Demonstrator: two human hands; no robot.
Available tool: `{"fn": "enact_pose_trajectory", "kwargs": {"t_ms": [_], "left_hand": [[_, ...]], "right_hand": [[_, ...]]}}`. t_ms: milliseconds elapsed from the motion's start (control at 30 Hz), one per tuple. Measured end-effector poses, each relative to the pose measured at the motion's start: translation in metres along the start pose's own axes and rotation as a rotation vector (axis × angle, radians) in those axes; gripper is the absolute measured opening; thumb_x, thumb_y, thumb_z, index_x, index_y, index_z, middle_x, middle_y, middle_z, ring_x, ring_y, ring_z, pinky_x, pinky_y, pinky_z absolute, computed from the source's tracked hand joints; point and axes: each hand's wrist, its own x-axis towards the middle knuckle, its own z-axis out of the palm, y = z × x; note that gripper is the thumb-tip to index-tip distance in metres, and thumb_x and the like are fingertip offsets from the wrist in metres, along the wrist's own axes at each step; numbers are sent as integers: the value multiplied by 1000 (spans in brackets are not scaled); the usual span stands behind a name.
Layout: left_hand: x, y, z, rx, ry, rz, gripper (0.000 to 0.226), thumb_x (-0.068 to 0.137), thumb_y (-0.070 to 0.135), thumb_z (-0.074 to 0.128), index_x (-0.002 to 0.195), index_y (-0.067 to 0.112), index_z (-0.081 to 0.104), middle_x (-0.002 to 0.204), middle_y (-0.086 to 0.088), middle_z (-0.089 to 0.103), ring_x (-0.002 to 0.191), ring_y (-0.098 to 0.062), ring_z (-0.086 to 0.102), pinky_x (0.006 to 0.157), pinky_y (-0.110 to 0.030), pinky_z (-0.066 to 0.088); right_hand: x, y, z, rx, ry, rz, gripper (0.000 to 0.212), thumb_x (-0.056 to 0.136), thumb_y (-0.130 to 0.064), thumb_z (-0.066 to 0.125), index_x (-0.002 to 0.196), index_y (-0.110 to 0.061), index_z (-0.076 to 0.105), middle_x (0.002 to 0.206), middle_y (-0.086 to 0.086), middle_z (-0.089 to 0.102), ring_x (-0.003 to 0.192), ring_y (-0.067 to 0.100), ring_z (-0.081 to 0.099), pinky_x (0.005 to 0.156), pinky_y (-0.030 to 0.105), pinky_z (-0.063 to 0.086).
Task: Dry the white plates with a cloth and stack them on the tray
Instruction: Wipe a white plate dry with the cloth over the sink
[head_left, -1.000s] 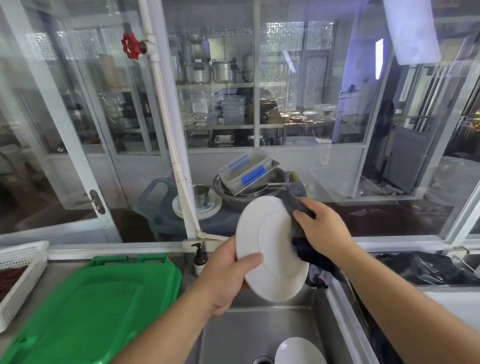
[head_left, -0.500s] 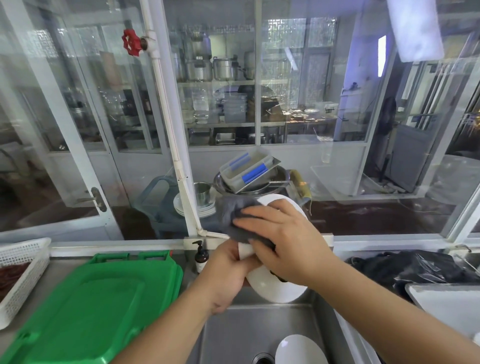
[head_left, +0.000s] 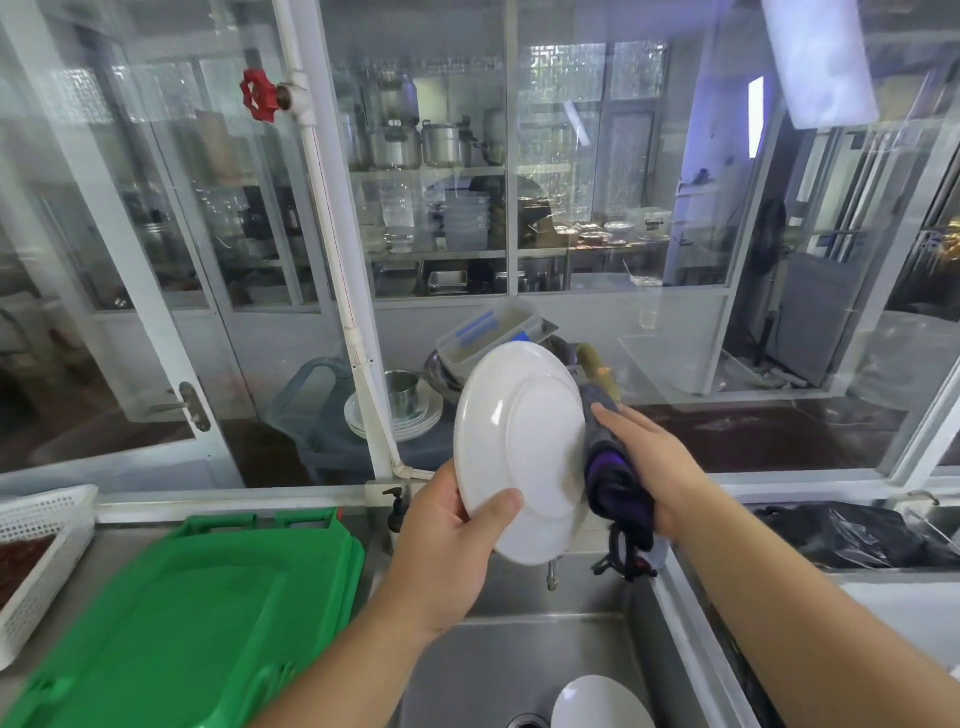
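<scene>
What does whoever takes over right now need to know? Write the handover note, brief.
Left hand: grips the white plate at its lower rim, thumb on its underside, held tilted over the sink.
Right hand: presses the dark cloth against the plate's right edge.
Another plate lies in the sink. Green tray sits left of the sink; no plates visible on it.
Done: wiping under way.
Left: finish this plate, place it on the tray, dry the other one.
</scene>
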Motion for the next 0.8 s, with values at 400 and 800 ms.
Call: {"fn": "enact_pose_trajectory", "kwargs": {"t_ms": [400,800], "left_hand": [[9,31,-14,-284,-204,-390,31,74,30,86,105,28,82,112,-8,80,99,-22,76,87,-41,58],[7,24,-5,5,-40,-23,31,84,54,66,109,40,78,113,4,80,112,-18,73,95,-41,59]], "right_hand": [[2,3,-5,-22,15,-94,5,92,-23,80,94,-24,85,100,15,81,73,24,77,61,34,64],[3,3,5,45,31,-54,6,92,-31,80,90,-26,83,92,11,80,68,26,74,63,41,65]]}}
